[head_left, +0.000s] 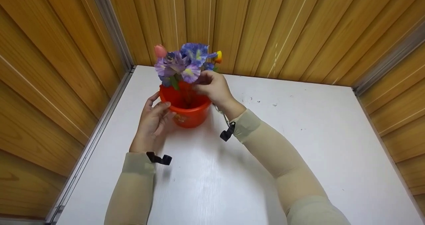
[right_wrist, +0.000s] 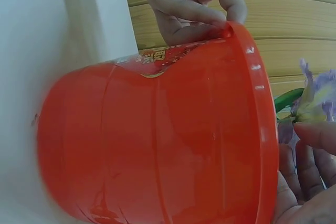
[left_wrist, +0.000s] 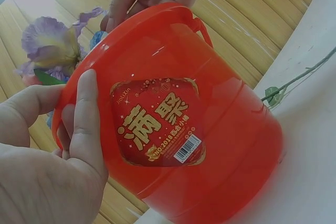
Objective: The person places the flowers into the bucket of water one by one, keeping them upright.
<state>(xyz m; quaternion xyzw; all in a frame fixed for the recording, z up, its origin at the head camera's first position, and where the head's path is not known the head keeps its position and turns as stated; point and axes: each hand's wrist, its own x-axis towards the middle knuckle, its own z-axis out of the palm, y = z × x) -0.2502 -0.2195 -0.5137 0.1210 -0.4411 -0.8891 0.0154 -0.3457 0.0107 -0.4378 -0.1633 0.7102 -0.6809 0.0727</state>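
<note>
A red plastic bucket (head_left: 190, 117) stands on the white table, its printed label (left_wrist: 157, 121) showing in the left wrist view. Artificial flowers rise from it: purple and blue irises (head_left: 179, 64), a pink tulip (head_left: 160, 51) and a yellow-orange tulip (head_left: 218, 56). My left hand (head_left: 153, 117) grips the near left part of the rim, thumb and fingers on either side of the wall. Over the right side of the rim, my right hand (head_left: 215, 87) pinches at the base of a purple iris (right_wrist: 317, 98); its fingertips are partly hidden.
A thin green stem with a leaf (left_wrist: 273, 95) lies on the table (head_left: 298, 145) to the right of the bucket. Wood-patterned panels (head_left: 245, 29) wall the back and both sides. Small specks dot the tabletop at the right.
</note>
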